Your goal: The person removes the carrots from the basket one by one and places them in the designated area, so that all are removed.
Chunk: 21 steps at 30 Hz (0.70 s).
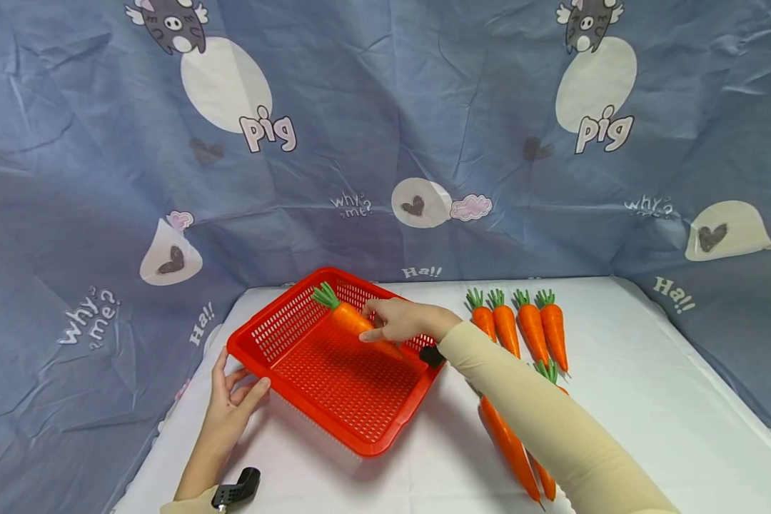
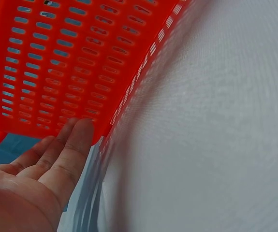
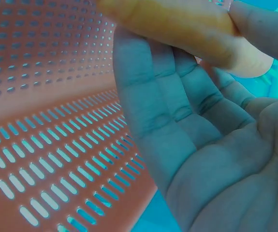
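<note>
My right hand pinches an orange carrot with green stalks between thumb and fingers. It holds the carrot slantwise inside a red perforated plastic basket, the stalks toward the far left. In the right wrist view the carrot lies between the thumb and fingertips, beside the slotted basket wall. My left hand grips the basket's left corner, thumb on the rim. In the left wrist view its fingers rest against the outside of the basket, which is tilted.
Several more carrots lie in a row at the back right of the white tabletop. Others lie nearer, partly hidden by my right sleeve. A blue printed cloth hangs behind the table and along its sides.
</note>
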Available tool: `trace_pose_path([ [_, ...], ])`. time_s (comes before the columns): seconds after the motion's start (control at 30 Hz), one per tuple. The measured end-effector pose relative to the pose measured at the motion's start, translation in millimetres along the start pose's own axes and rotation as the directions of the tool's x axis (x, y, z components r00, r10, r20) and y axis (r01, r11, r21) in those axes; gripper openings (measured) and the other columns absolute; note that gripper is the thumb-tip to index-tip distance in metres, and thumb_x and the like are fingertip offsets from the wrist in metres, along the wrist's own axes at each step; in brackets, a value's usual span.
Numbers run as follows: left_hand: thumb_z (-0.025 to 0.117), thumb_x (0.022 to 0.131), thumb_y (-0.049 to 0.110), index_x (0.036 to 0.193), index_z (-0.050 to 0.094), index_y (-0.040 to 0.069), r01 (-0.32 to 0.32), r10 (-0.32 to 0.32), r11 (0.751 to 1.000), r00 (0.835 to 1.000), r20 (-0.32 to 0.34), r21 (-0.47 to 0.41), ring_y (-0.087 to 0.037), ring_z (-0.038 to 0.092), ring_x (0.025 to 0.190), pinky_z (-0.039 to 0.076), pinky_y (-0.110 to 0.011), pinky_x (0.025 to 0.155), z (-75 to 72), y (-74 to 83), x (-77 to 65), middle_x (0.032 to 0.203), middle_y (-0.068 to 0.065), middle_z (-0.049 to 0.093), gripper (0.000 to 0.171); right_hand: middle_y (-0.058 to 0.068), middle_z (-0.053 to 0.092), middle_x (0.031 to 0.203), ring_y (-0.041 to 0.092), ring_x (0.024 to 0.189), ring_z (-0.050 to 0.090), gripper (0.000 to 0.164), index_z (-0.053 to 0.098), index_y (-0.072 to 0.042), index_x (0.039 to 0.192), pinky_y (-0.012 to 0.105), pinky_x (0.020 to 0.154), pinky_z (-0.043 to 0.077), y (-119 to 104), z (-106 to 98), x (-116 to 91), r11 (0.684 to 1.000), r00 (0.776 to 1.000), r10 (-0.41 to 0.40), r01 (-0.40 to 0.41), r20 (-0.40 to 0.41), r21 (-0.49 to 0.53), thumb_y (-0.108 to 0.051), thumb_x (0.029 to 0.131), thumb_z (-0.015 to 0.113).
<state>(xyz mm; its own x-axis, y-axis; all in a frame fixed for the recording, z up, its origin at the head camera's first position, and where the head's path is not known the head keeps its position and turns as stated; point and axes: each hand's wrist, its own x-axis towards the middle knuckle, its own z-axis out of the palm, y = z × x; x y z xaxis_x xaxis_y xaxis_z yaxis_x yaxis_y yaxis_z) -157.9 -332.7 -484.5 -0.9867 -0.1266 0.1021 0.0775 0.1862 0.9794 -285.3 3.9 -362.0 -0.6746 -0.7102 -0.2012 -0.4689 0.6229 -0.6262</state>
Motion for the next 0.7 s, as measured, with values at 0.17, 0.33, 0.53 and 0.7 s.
trace_pose_path([
  [0.17,0.070,0.104,0.013,0.172,-0.009,0.030,-0.006,0.006,1.000,1.000,-0.001,-0.013,0.008,0.066,0.106,0.060,-0.015,0.085,0.6,1.3,0.3,0.159,-0.028,0.036,0.106,0.005,0.060,0.087,0.026,0.063,0.062,0.041,0.054,-0.005,0.132,0.027,0.069,0.056,5.0,-1.4,-2.0,0.999,1.000,0.007,-0.006,-0.012,0.035,-0.031,0.105,0.071],
  [0.33,0.069,0.104,0.011,0.173,-0.009,0.028,-0.014,0.014,1.000,1.000,0.001,-0.020,0.007,0.067,0.107,0.060,-0.015,0.085,2.0,2.1,0.2,0.157,-0.028,0.037,0.105,0.008,0.061,0.095,0.023,0.066,0.063,0.044,0.053,-0.004,0.136,0.032,0.071,0.061,8.1,-3.0,-5.3,0.998,1.000,0.005,-0.003,-0.030,0.060,-0.030,0.105,0.071],
  [0.53,0.069,0.105,0.013,0.173,-0.009,0.028,-0.016,0.016,1.000,1.000,0.002,-0.001,0.007,0.067,0.107,0.060,-0.015,0.085,1.9,2.0,-0.3,0.157,-0.028,0.037,0.104,0.007,0.059,0.096,0.021,0.069,0.065,0.043,0.053,-0.005,0.135,0.032,0.071,0.062,8.8,-6.1,-10.3,0.994,0.999,0.019,-0.015,-0.038,0.104,-0.030,0.105,0.071],
  [0.7,0.069,0.105,0.014,0.173,-0.009,0.029,-0.018,0.018,1.000,1.000,0.002,0.009,0.009,0.066,0.107,0.060,-0.014,0.085,1.3,2.6,-1.2,0.157,-0.029,0.037,0.104,0.009,0.060,0.103,0.022,0.075,0.065,0.042,0.053,-0.005,0.134,0.030,0.073,0.062,9.1,-8.3,-13.8,0.992,0.999,0.015,-0.010,-0.043,0.123,-0.030,0.105,0.071],
])
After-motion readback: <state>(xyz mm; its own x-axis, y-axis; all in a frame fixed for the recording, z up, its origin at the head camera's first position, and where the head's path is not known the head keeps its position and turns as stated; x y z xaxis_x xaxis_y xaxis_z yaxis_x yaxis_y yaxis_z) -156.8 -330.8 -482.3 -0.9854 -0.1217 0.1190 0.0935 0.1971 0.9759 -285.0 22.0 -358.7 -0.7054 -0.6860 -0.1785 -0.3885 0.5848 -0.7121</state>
